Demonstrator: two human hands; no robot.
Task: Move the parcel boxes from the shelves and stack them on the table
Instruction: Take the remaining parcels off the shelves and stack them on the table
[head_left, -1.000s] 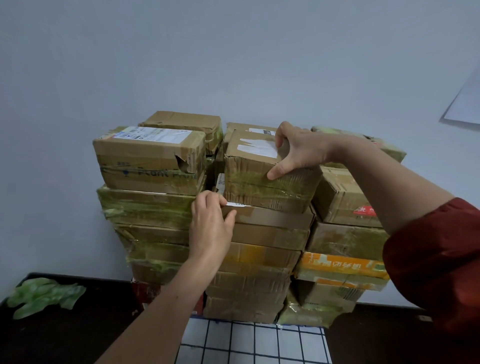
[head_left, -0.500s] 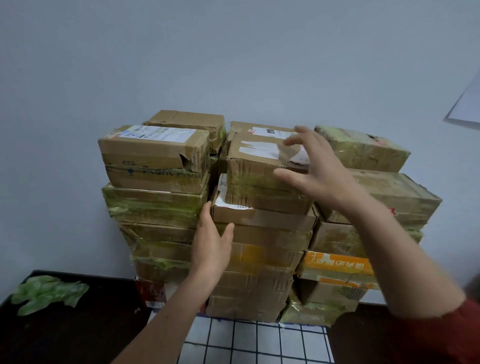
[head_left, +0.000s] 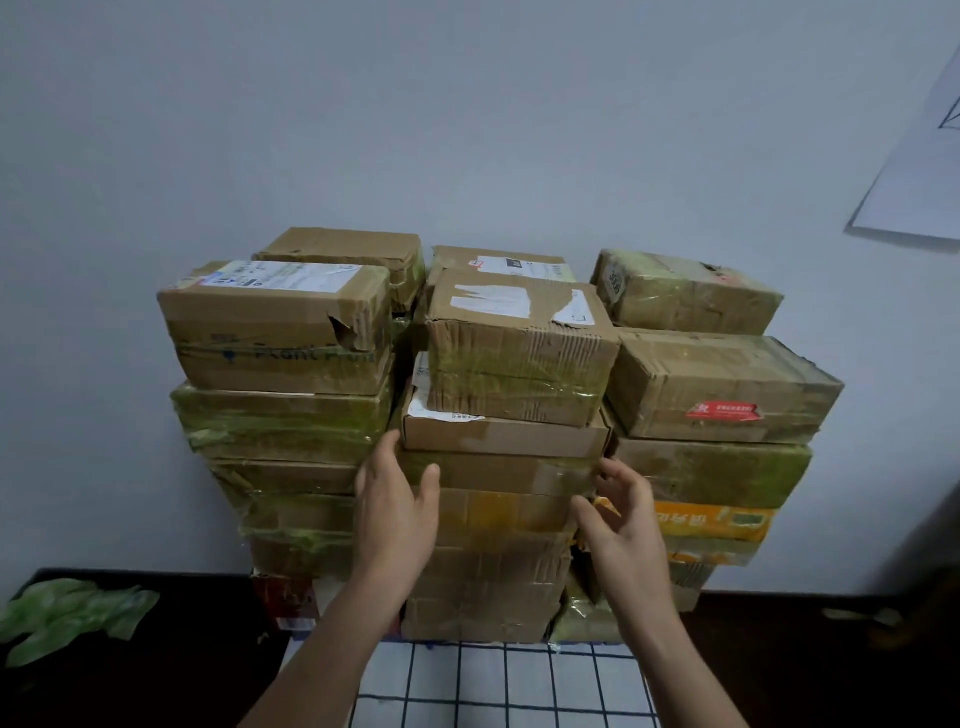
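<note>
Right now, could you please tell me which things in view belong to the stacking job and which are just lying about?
Job: parcel boxes, stacked; dark table; left hand and right hand, both open.
Lying about: green plastic scrap; checked cloth; paper sheet, upper right.

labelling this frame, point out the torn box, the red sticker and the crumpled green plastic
torn box (head_left: 249, 317), head view, front face left of the tear
red sticker (head_left: 722, 410), head view, its middle
crumpled green plastic (head_left: 72, 616), head view, its middle
</note>
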